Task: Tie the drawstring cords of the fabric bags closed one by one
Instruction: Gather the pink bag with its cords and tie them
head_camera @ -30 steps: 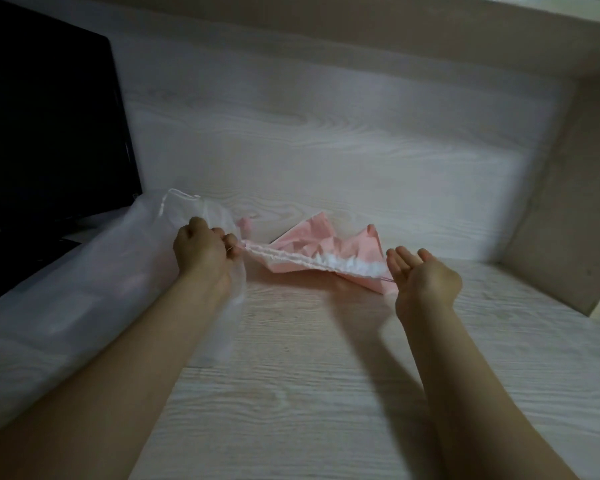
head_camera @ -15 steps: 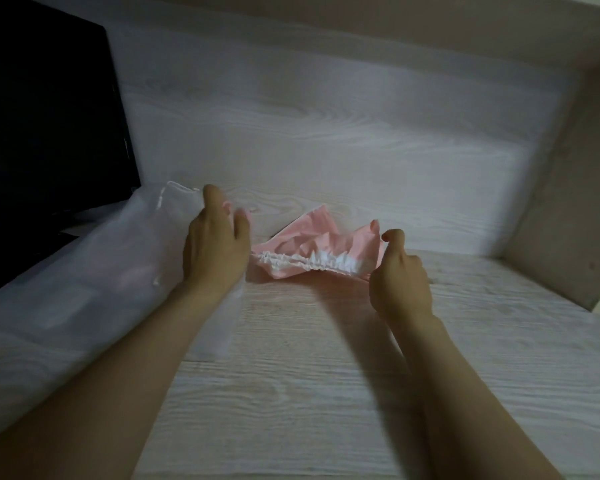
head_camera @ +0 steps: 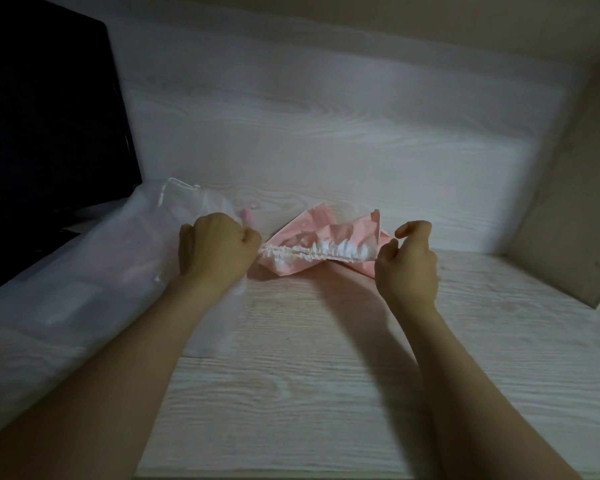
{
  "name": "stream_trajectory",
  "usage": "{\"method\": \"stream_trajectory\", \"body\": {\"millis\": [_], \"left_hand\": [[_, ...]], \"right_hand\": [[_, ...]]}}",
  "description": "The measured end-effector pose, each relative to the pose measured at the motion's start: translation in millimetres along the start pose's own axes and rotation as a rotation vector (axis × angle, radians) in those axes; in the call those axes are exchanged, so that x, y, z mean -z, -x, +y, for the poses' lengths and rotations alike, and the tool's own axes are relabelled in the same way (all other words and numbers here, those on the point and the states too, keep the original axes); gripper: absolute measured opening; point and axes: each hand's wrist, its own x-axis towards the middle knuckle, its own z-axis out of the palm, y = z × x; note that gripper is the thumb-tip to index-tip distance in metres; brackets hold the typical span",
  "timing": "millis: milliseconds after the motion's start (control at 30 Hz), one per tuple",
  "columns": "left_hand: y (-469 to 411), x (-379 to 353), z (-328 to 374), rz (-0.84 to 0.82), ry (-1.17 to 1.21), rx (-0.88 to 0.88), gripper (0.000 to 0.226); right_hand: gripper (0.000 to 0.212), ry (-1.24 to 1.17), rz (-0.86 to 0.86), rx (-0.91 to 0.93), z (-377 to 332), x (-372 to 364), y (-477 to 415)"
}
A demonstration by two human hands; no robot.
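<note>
Bag: the pink drawstring bag (head_camera: 329, 233) lies crumpled on the desk top (head_camera: 326, 375), near its back edge, between your two hands.
Long axis: its gathered white mouth (head_camera: 305, 252) runs left to right, almost level, dipping a little toward your right hand.
Pointing: the mouth faces you. The pink body rises behind it and points away from you, toward the pale wood-grain back panel (head_camera: 326, 133), with one corner sticking up on the right.
Left hand (head_camera: 219, 251): you hold it as a closed fist, knuckles up, pressed against the left end of the gathered mouth. The fingers curl tight over that end. Whether they hold cord or fabric is hidden inside the fist.
Right hand (head_camera: 407, 265): your thumb and a finger pinch the right end of the mouth, back of the hand toward you. The forefinger is lifted and hooked above the pinch. The cord itself is too thin to make out.
Forearms: both reach forward from the lower edge, bare, angling inward.
Second bag: a sheer white drawstring bag (head_camera: 118, 258) lies flat to the left, partly under your left forearm, its white cord (head_camera: 174, 184) at the far end.
Monitor: a dark LG monitor (head_camera: 49, 133) stands at the far left, behind the sheer bag.
</note>
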Motion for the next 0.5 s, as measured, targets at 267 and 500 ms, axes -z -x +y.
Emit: {"method": "stream_trajectory", "body": {"millis": [267,500], "left_hand": [[-8,6,-15,0.119,-0.253,0.186,0.028],[-9,2,-26,0.142,-0.332,0.093,0.030]], "right_hand": [[0.034,0.407,0.082,-0.057,13,16,-9],[0.031,0.502,-0.089,-0.052,21,17,-7]]}}
